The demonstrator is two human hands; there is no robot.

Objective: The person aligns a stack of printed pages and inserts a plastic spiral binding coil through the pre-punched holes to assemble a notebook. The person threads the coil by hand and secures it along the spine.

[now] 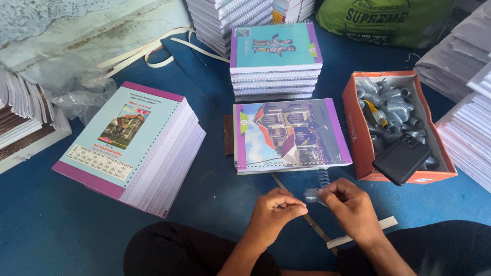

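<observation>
My left hand point(276, 208) and my right hand point(350, 204) meet low in the middle, over a blue floor. Between their fingertips they pinch a silvery wire spiral point(316, 193) whose coil runs up toward a notebook point(291, 134) with a colourful building cover and purple edge. That notebook lies flat just beyond my hands, its punched edge toward me.
A tall punched stack with a pale cover point(130, 145) lies at left. Finished spiral notebooks point(275, 59) are piled behind. An orange box point(358, 138) at right holds wire coils, with a black phone point(402, 159) on its rim. Paper stacks point(468, 133) and a green sack point(383, 18) surround.
</observation>
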